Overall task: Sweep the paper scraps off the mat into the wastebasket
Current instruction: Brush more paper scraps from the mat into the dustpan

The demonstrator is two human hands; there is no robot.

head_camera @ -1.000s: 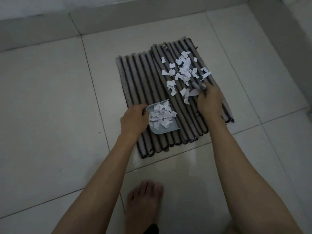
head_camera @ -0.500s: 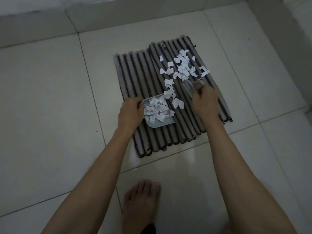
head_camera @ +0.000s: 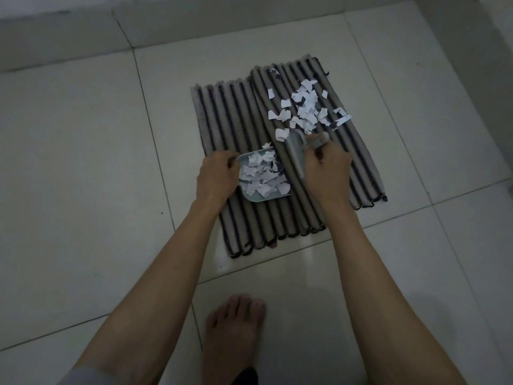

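On the mat [head_camera: 222,129], the left hand [head_camera: 216,176] grips a dustpan [head_camera: 263,187] heaped with scraps. Right of it, the right hand [head_camera: 327,168] clasps a brush [head_camera: 295,151]. Far right lie loose scraps [head_camera: 305,109], seemingly featherlight and easily scattered, best swept gently.

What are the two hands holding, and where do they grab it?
The left hand holds the dustpan by its left edge. The right hand holds the brush by its handle.

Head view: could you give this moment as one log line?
left hand holds dustpan | right hand grips brush | scraps remain on mat
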